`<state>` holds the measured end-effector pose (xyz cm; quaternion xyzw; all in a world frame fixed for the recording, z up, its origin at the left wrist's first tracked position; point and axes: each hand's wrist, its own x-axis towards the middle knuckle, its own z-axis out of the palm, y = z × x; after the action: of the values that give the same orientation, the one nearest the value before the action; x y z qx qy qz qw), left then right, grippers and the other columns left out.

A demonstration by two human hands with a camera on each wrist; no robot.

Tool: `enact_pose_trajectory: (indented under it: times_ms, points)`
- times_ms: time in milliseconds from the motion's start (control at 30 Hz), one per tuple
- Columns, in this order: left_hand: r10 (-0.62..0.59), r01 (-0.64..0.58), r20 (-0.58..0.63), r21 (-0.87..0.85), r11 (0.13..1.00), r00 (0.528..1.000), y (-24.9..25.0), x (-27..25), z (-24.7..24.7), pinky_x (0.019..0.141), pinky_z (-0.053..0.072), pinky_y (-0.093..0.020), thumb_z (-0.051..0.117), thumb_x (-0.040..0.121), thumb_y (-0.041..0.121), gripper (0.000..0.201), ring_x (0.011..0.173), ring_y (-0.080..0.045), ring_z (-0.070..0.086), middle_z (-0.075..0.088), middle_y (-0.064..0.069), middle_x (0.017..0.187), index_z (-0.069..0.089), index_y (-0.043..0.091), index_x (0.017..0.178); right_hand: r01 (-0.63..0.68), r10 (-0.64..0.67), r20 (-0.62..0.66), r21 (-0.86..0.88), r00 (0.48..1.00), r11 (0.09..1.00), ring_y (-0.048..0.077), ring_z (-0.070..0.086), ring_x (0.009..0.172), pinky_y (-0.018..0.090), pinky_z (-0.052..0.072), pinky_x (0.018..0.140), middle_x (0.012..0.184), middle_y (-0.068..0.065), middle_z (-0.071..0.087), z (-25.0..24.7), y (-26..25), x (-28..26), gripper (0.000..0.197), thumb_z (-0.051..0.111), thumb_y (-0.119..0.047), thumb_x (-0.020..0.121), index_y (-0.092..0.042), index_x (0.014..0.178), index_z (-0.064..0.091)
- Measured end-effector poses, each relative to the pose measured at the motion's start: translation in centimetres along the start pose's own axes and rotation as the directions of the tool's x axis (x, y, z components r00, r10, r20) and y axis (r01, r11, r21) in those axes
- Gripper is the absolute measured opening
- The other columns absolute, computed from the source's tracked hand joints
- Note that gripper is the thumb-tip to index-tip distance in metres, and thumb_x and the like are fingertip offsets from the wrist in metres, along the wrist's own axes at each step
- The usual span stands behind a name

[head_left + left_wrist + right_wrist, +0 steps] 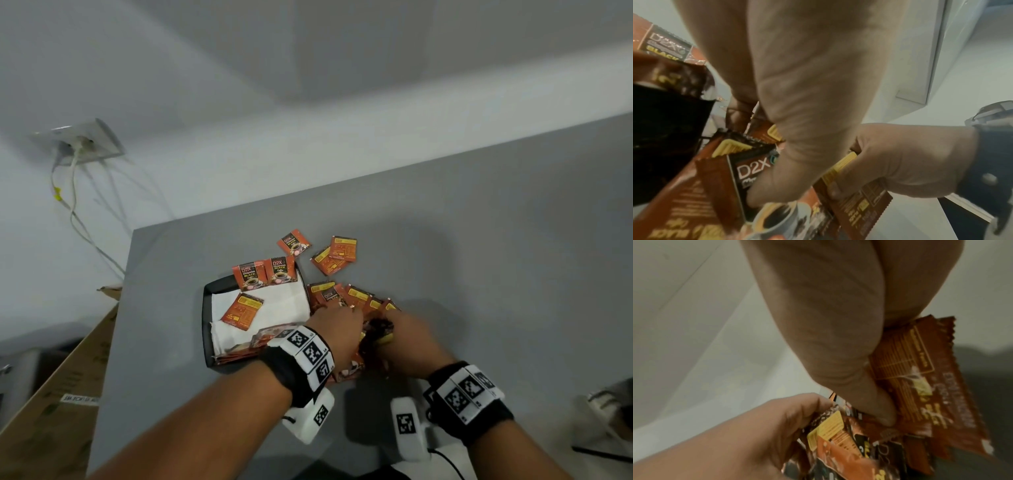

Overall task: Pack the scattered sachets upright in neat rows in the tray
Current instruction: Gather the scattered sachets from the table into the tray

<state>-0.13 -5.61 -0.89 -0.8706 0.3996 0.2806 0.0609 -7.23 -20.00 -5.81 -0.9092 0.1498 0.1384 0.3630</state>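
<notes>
At lower centre of the head view, the left hand (337,320) and right hand (409,337) both grip a bunch of sachets (356,301) just right of the black tray (206,329) on the grey table (479,240). Two sachets (263,274) stand against the tray's upper edge; one sachet (242,310) lies flat on its white liner, and three loose sachets (334,255) lie above.
</notes>
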Motion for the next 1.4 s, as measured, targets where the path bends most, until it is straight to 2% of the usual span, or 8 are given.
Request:
enact_pose_trajectory:
  times_ms: [200, 467, 600, 967, 1100, 1200, 1267, 1400]
  points:
    - [0.024, -0.023, -0.048, 0.026, 0.999, 0.999, -0.2, 0.1, 0.5, 0.103, 0.046, -0.047, 0.078, 0.081, 0.015, 0.069, 0.129, -0.032, 0.042, 0.049, -0.013, 0.140, 0.043, 0.012, 0.141, -0.056, 0.056, 0.007, 0.282, 0.998, 0.958, 0.001, 0.068, 0.069, 0.014, 0.048, 0.064, 0.072, -0.010, 0.073, -1.5, 0.8, -1.1, 0.020, 0.075, -0.007, 0.076, -0.025, 0.082, 0.072]
    - [0.115, -0.110, -0.094, 0.055, 0.992, 0.989, -0.3, -0.4, -0.3, 0.096, 0.043, -0.044, 0.072, 0.085, 0.021, 0.042, 0.110, -0.028, 0.054, 0.063, -0.007, 0.117, 0.055, 0.017, 0.123, -0.228, 0.229, 0.093, 0.697, 0.969, 0.680, 0.038, 0.075, 0.083, 0.049, 0.062, 0.069, 0.092, 0.018, 0.077, -1.9, 2.5, -1.2, 0.035, 0.079, 0.005, 0.074, -0.006, 0.107, 0.069]
    - [0.127, -0.131, -0.050, -0.078, 0.988, 0.991, -0.4, -0.8, -0.8, 0.084, 0.055, -0.040, 0.071, 0.084, 0.013, 0.040, 0.103, -0.029, 0.063, 0.066, -0.007, 0.112, 0.062, 0.016, 0.122, -0.237, 0.228, 0.119, 0.759, 0.966, 0.607, 0.039, 0.074, 0.080, 0.047, 0.062, 0.069, 0.093, 0.023, 0.075, -2.2, 2.5, -1.5, 0.031, 0.074, 0.007, 0.078, 0.000, 0.108, 0.067]
    - [0.110, -0.175, -0.183, -0.391, 0.904, 0.977, -2.2, -1.4, -2.2, 0.077, 0.054, -0.033, 0.072, 0.079, 0.010, 0.032, 0.094, -0.019, 0.065, 0.069, 0.001, 0.105, 0.067, 0.018, 0.110, -0.112, 0.274, -0.003, 0.907, 0.962, 0.405, 0.034, 0.071, 0.062, 0.037, 0.059, 0.053, 0.084, 0.026, 0.072, -3.0, 2.2, -1.6, 0.032, 0.065, 0.016, 0.079, 0.006, 0.109, 0.062]
    - [0.028, -0.183, -0.272, -0.562, 0.807, 0.962, -4.0, -3.1, -4.9, 0.073, 0.053, -0.027, 0.078, 0.079, 0.013, 0.026, 0.085, -0.007, 0.064, 0.067, 0.009, 0.094, 0.064, 0.023, 0.099, -0.007, 0.216, -0.043, 0.974, 0.976, 0.224, 0.037, 0.072, 0.074, 0.040, 0.061, 0.064, 0.100, 0.033, 0.069, -3.8, 1.8, -1.0, 0.061, 0.083, -0.004, 0.059, 0.006, 0.115, 0.063]
    - [-0.073, -0.192, -0.413, -0.563, 0.804, 0.908, -7.0, -5.3, -8.1, 0.066, 0.046, -0.023, 0.078, 0.075, 0.013, 0.027, 0.078, -0.006, 0.061, 0.064, 0.012, 0.087, 0.061, 0.027, 0.091, 0.070, 0.151, -0.097, 0.982, 0.984, 0.175, 0.034, 0.072, 0.074, 0.041, 0.060, 0.067, 0.093, 0.025, 0.070, -4.8, -0.4, -0.3, 0.052, 0.075, -0.001, 0.064, 0.002, 0.114, 0.063]
    - [-0.167, -0.138, -0.470, -0.549, 0.825, 0.867, -9.7, -7.0, -9.2, 0.064, 0.045, -0.018, 0.077, 0.073, 0.012, 0.025, 0.076, -0.004, 0.061, 0.065, 0.013, 0.083, 0.062, 0.028, 0.084, 0.102, 0.082, -0.126, 0.964, 0.989, 0.244, 0.037, 0.071, 0.078, 0.047, 0.060, 0.073, 0.090, 0.020, 0.072, -5.3, -3.1, 0.2, 0.049, 0.074, 0.003, 0.064, -0.001, 0.112, 0.064]
    - [-0.298, 0.075, -0.411, -0.477, 0.876, 0.862, -14.2, -9.5, -6.6, 0.066, 0.055, -0.034, 0.072, 0.070, 0.011, 0.023, 0.076, -0.016, 0.066, 0.068, 0.005, 0.081, 0.063, 0.024, 0.087, 0.336, -0.227, -0.267, 0.494, 0.936, 0.802, 0.009, 0.071, 0.081, 0.025, 0.056, 0.073, 0.085, -0.007, 0.076, -4.9, -9.7, 2.0, 0.029, 0.080, -0.001, 0.074, -0.019, 0.095, 0.070]
